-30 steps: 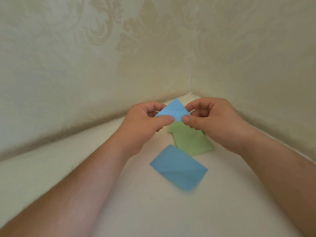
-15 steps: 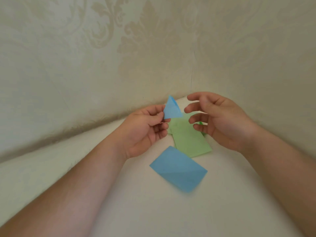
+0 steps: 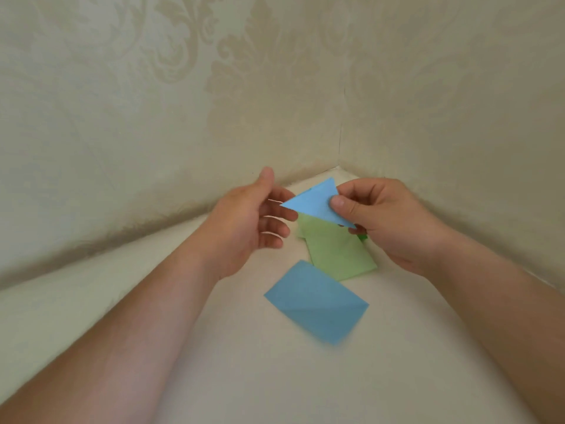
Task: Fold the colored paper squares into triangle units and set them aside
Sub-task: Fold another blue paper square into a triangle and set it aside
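Pinching folded blue paper triangle (image 3: pixel 318 203) between thumb and fingers: right hand (image 3: pixel 385 221), above table corner. Left hand (image 3: pixel 244 221) beside it, fingers relaxed, grasping nothing. Light green paper sheet (image 3: pixel 339 252) and blue paper rectangle (image 3: pixel 316 301) flat on cream table (image 3: pixel 275 377).

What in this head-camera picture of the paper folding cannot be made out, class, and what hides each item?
- Dark green scrap: the right hand covers most of it; shape unreadable.
- Green paper: far end hidden behind the blue triangle.
- Flat blue paper: near corner motion-blurred.
- Left hand: fingertips blurred, so contact with the triangle is uncertain.
- Both forearms: cut off by the bottom edge.
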Motion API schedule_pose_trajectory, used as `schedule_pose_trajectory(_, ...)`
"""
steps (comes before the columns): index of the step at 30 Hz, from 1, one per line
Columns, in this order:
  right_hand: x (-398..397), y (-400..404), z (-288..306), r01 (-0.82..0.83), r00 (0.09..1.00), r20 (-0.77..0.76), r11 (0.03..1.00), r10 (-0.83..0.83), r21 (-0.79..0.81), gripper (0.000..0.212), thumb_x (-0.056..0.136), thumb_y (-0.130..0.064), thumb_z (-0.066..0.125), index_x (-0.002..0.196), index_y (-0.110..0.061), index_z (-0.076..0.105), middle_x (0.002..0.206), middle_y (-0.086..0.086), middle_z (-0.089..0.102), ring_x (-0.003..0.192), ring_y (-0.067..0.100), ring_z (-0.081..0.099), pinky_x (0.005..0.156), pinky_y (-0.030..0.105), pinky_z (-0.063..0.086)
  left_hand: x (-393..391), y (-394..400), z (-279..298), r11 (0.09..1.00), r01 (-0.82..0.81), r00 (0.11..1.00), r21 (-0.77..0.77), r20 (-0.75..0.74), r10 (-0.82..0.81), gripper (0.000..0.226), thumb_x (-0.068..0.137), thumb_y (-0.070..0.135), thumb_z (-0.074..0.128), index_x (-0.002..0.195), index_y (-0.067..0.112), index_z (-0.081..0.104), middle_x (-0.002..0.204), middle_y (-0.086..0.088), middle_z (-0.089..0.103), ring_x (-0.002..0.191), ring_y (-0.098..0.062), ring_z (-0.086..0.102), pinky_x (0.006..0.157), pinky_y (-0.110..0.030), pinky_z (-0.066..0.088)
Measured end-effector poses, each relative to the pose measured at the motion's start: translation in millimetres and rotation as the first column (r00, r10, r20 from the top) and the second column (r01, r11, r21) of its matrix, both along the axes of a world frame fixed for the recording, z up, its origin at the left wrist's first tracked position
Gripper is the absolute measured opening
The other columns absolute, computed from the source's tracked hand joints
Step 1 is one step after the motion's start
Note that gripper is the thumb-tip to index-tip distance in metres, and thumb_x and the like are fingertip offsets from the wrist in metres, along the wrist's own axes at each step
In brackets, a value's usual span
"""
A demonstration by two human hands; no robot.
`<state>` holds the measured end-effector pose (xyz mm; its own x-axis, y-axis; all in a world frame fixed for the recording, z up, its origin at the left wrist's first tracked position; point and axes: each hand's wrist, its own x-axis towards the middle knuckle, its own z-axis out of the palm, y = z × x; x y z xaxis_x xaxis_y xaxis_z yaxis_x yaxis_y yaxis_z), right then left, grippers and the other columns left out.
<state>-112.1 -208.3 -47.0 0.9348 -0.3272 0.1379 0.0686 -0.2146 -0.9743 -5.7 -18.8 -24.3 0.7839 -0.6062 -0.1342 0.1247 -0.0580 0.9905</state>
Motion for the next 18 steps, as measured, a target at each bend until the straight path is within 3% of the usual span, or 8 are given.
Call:
schedule_pose_trajectory(2, 0, -1, -1, 0.022, 1.000, -0.013, 0.998, -0.022, -0.056, 0.013, 0.099, -0.019, 0.067, 0.094, -0.016, 0.078, 0.087, 0.002, 0.073, 0.076, 0.013, 0.059, 0.072, 0.034, 0.047, 1, 3, -1, 0.998, 0.039, 0.986, 0.044, 0.161, -0.046, 0.040, 0.103, 0.045, 0.056, 0.094, 0.010, 0.073, 0.082, -0.004, 0.071, 0.063, -0.019, 0.061, 0.060, -0.032, 0.054)
schedule_pose_trajectory(6, 1, -3, -3, 0.051, 0.998, -0.027, 0.989, -0.055, -0.136, 0.006, 0.094, -0.021, 0.074, 0.091, -0.022, 0.080, 0.095, 0.009, 0.078, 0.087, 0.031, 0.073, 0.083, 0.051, 0.058, -3, 3, -12, 0.987, -0.009, 0.901, 0.159, 0.429, -0.060, 0.003, 0.092, 0.019, 0.076, 0.092, 0.018, 0.079, 0.074, 0.001, 0.073, 0.063, -0.012, 0.063, 0.064, -0.031, 0.056)
schedule_pose_trajectory(10, 2, -6, -4, 0.096, 0.995, 0.000, 0.981, -0.098, -0.170, 0.008, 0.092, -0.022, 0.076, 0.084, -0.025, 0.078, 0.083, -0.003, 0.073, 0.073, 0.014, 0.060, 0.072, 0.041, 0.052, -1, 1, -17, 0.983, -0.071, 0.917, 0.170, 0.398, -0.003, 0.002, 0.091, 0.019, 0.077, 0.092, 0.021, 0.077, 0.075, -0.002, 0.075, 0.058, -0.012, 0.061, 0.060, -0.030, 0.053)
schedule_pose_trajectory(14, 3, -4, -6, 0.083, 0.996, 0.032, 0.988, -0.080, -0.133, 0.005, 0.093, -0.023, 0.076, 0.088, -0.025, 0.078, 0.092, 0.004, 0.074, 0.074, 0.015, 0.061, 0.071, 0.040, 0.052, -4, -3, -21, 0.990, 0.000, 0.941, 0.141, 0.334, -0.048, 0.005, 0.093, 0.015, 0.074, 0.097, 0.016, 0.074, 0.075, 0.002, 0.074, 0.061, -0.012, 0.061, 0.062, -0.029, 0.049)
schedule_pose_trajectory(18, 4, -1, -8, 0.048, 0.998, 0.034, 0.988, -0.044, -0.149, 0.007, 0.091, -0.018, 0.077, 0.085, -0.020, 0.078, 0.089, 0.012, 0.075, 0.076, 0.018, 0.063, 0.072, 0.043, 0.052, -6, -4, -26, 0.982, 0.042, 0.888, 0.185, 0.444, -0.121, 0.007, 0.093, 0.025, 0.074, 0.100, 0.025, 0.076, 0.081, 0.000, 0.076, 0.068, -0.009, 0.063, 0.072, -0.035, 0.053)
